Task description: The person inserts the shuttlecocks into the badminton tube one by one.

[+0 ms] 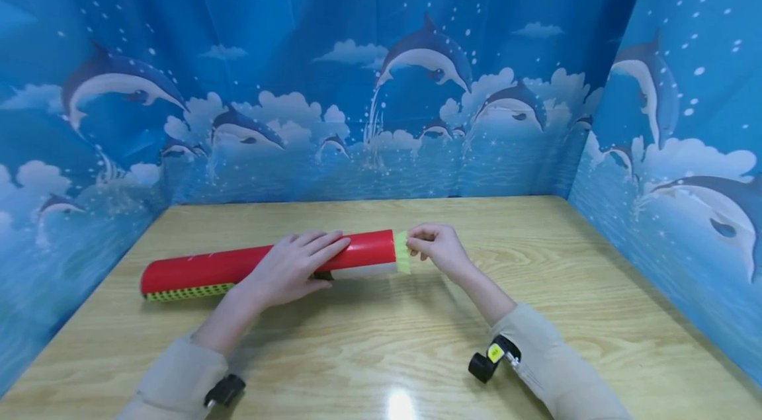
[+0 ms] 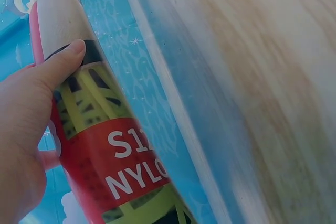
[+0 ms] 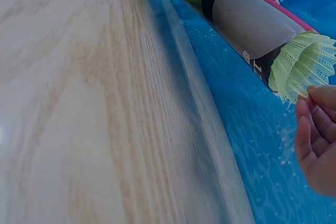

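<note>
My left hand (image 1: 297,266) grips a long red shuttlecock tube (image 1: 208,268) that lies sideways over the table. In the left wrist view the thumb presses on a dark band of the tube (image 2: 113,156), beside a window with green and black patterning and white lettering. A pale yellow-green shuttlecock (image 3: 302,66) sticks out of the tube's right end, its skirt facing outward and its head hidden inside. My right hand (image 1: 437,248) pinches the edge of that skirt between thumb and forefinger.
A light wood-grain table (image 1: 381,340) lies under the tube. Blue curtains (image 1: 333,76) printed with dolphins and clouds stand behind it and at both sides. A small black device (image 1: 494,357) is strapped to the right sleeve, another (image 1: 225,390) to the left.
</note>
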Available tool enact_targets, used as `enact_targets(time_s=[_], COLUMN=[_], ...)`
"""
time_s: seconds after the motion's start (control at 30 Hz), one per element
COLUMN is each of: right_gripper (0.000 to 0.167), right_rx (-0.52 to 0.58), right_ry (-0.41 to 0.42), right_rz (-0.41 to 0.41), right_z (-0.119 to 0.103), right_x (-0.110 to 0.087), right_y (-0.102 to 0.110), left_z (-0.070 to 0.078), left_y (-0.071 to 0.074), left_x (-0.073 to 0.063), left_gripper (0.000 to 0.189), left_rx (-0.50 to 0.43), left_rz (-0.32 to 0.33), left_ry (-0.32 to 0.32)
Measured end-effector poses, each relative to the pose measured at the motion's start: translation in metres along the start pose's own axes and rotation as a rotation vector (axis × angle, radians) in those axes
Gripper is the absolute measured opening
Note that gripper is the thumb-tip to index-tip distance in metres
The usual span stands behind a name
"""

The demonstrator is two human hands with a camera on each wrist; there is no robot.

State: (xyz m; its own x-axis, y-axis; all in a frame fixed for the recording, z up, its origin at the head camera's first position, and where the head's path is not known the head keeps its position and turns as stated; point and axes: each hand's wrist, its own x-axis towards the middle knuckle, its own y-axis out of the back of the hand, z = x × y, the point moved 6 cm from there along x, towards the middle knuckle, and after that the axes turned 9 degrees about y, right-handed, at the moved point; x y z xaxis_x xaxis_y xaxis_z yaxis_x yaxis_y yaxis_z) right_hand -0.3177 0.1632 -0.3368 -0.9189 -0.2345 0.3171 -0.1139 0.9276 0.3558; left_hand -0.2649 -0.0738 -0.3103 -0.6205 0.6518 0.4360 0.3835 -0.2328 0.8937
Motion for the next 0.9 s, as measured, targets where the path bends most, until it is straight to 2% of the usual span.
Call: enact_targets(time_s=[0.37,0.9], right_gripper=[0.013,0.016], right_rx=[0.043,-0.001], right_ry=[0.011,0.0], right_rz=[-0.015,0.077], right_z=[0.002,0.001], right_x=[0.002,0.002], right_y=[-0.008,-0.011], left_z=[0.002,0.004], left_y=[0.003,0.005], left_x=[0.0,0.003], left_gripper=[0.085,0.087], left_rx=[0.005,0.005], left_rz=[0.01,0.025], left_ry=[-0.018,-0.026])
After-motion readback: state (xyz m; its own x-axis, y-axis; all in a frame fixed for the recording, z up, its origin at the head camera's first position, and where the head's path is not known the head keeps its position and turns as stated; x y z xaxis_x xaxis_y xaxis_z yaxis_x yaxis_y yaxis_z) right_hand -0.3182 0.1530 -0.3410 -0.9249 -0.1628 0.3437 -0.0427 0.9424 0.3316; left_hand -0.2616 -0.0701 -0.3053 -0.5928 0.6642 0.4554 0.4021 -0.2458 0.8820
